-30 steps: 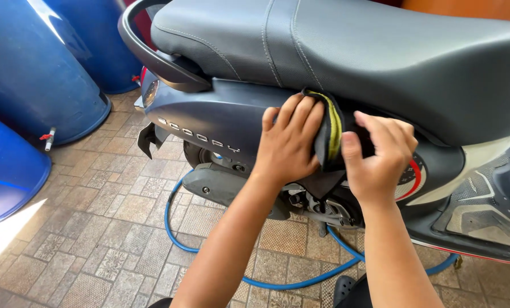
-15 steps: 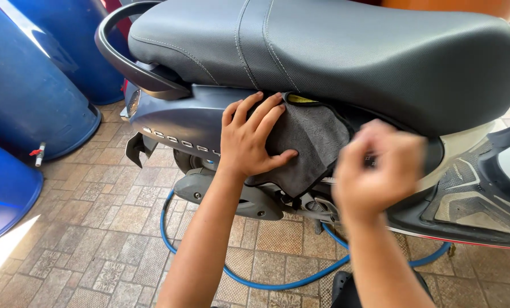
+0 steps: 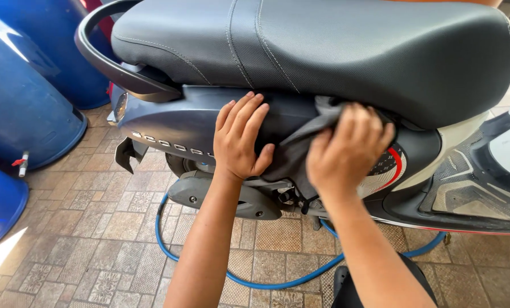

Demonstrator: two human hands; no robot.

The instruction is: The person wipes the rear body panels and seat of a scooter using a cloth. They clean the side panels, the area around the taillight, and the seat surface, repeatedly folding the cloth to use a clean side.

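A dark blue scooter stands in front of me, its side panel (image 3: 169, 122) below a long black seat (image 3: 323, 51). My left hand (image 3: 240, 140) lies flat on the panel with fingers spread, its thumb touching a dark grey cloth (image 3: 297, 154). My right hand (image 3: 346, 148) grips that cloth and presses it against the panel just under the seat edge. The cloth hangs down between both hands. A black grab rail (image 3: 103, 63) curves round the seat's rear.
Blue plastic barrels (image 3: 26, 108) stand at the left on the brick paving (image 3: 95, 239). A blue hose (image 3: 266, 279) loops on the ground under the scooter. The scooter's footboard (image 3: 483, 188) is at the right.
My right hand has come back onto the cloth and now grips it under the seat. My left hand has shifted off the cloth onto the bare panel. The view moved closer.
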